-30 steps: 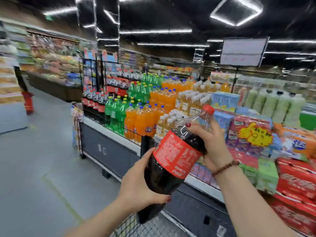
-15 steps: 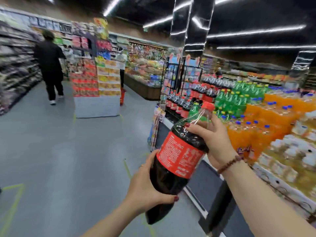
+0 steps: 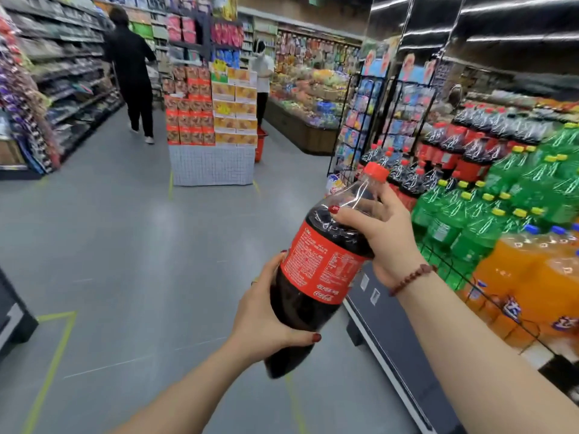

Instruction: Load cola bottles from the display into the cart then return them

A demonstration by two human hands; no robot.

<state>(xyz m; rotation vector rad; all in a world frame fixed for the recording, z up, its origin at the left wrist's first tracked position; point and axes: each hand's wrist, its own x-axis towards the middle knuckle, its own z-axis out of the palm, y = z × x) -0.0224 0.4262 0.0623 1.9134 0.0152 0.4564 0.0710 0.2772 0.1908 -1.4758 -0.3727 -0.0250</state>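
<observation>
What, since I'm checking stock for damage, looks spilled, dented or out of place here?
Nothing stands out. The cola bottle, tilted between left hand and right hand, is capped, with no visible leak; the display bottles stand upright.

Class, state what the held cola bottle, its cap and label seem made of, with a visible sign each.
Large dark cola bottle: likely clear glossy plastic; highlights glint on its transparent neck. Round red cap: probably opaque plastic, faint sheen. Red printed label: seemingly thin film, curving with the bottle.

We see a large dark plastic cola bottle tilted, left hand cupping its base, right hand gripping its neck
</observation>
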